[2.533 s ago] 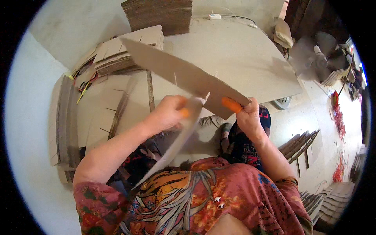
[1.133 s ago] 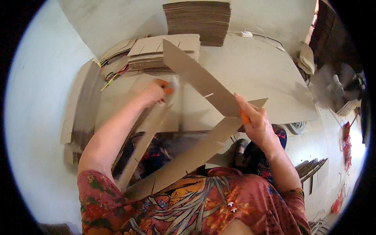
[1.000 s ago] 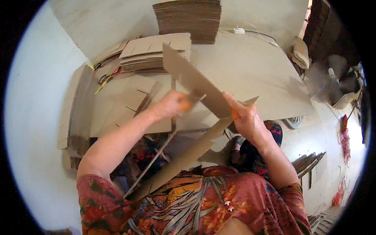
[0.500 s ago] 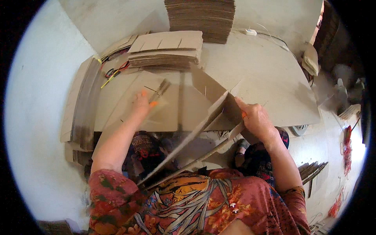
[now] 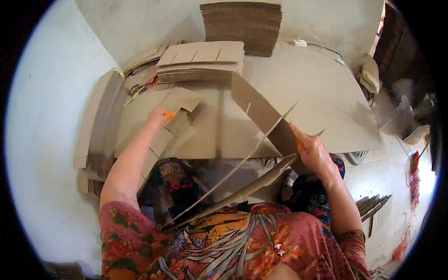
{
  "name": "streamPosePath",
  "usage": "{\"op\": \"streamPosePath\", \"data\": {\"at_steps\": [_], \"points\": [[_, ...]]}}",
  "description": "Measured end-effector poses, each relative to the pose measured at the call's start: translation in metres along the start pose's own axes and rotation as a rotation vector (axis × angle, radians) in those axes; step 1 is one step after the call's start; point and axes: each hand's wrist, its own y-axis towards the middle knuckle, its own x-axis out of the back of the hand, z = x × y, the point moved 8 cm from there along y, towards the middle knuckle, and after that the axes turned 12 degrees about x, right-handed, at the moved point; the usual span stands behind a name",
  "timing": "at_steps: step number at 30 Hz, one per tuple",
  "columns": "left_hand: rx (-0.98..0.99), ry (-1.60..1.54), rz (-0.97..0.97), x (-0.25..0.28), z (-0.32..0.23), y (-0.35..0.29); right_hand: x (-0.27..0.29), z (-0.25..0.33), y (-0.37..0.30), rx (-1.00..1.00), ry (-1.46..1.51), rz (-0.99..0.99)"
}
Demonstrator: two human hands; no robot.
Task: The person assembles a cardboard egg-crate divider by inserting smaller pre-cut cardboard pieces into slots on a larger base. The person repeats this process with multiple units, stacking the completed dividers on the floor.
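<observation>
The right hand (image 5: pixel 313 151) clamps a strip (image 5: pixel 258 108) that rises up-left from its fingers; 2 cross strips (image 5: pixel 261 179) slant down-left. The left hand (image 5: pixel 157 118) is at a pile (image 5: pixel 161 140), its grip unclear.

The orange-tipped left hand (image 5: pixel 160 117) is now reaching centre-left; a second thin brown cardboard strip (image 5: pixel 233 170) is crossing mid-frame.

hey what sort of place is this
Most likely a small workshop for cardboard: a tall cardboard stack stands by the wall, a pile of slotted sheets lies on the table, and the right hand holds a slotted strip.
</observation>
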Motion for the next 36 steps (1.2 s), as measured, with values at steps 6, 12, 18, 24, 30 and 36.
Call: {"op": "streamPosePath", "data": {"at_steps": [6,12,18,24,30,36], "points": [[-0.163,0.01,0.086,0.022,-0.104,-0.028,0.023,0.023,0.001,0.102,0.058,-0.09],[-0.131,-0.21,0.403,-0.009,-0.208,-0.103,0.019,0.024,0.005,0.074,0.049,-0.046],[-0.215,-0.443,0.501,-0.029,-0.236,-0.124,0.008,-0.004,-0.006,-0.033,0.082,0.082],[-0.28,-0.638,0.457,-0.014,-0.26,-0.108,0.037,-0.035,0.011,-0.083,0.026,0.008],[-0.515,-0.033,-0.294,0.011,-0.253,-0.013,0.048,-0.103,0.031,-0.346,-0.133,0.1],[-0.472,0.312,-0.434,-0.001,-0.268,0.056,0.044,-0.173,0.038,-0.413,-0.254,0.092]]}}
